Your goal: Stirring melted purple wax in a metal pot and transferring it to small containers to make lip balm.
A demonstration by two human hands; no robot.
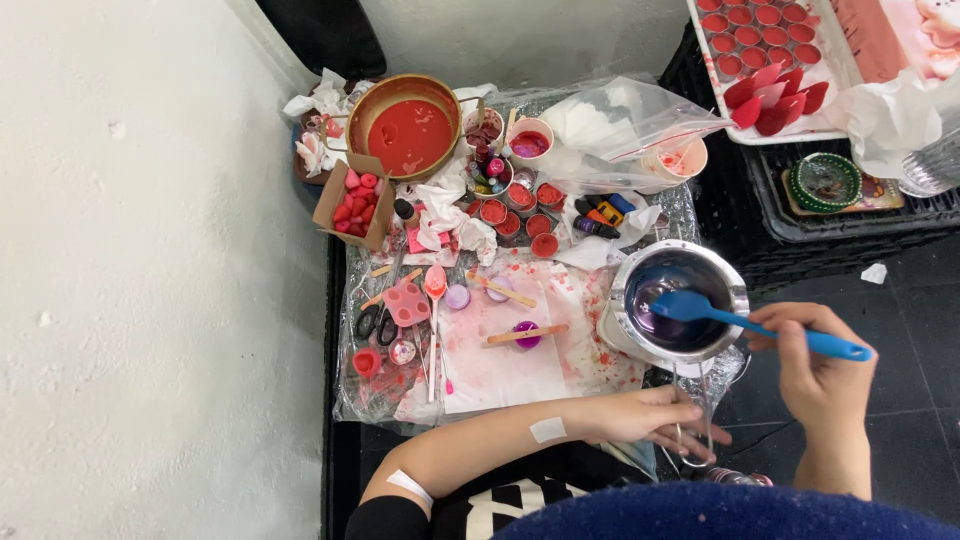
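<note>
From my remote seat the biggest thing in view is the desk (500,375), covered in stained plastic sheeting and paper. At its right edge sits the metal melting pot (683,300), holding a dark purple liquid — probably molten wax, though the glare makes that a guess. I judge the pot fairly heavy, rigid and likely hot at the wall; its wire handle (692,420) at the near side is the place to hold it, and my left hand (655,418) is closed around that handle. My right hand (818,372) is clamped on the handle end of the blue silicone spatula (745,322), whose blade dips into the liquid. The spatula looks light, with a soft, flexible blade and a stiffer handle, slippery if coated.

Packages next: a clear plastic zip bag (640,125) lies crumpled at the back centre; a white tray of small red-filled cups (762,35) sits at the top right; an open brown cardboard box (352,200) of pink and red pieces stands at the left — beside a brass-coloured bowl (405,125) of red liquid. Small dye bottles (600,215) lie near the middle.
</note>
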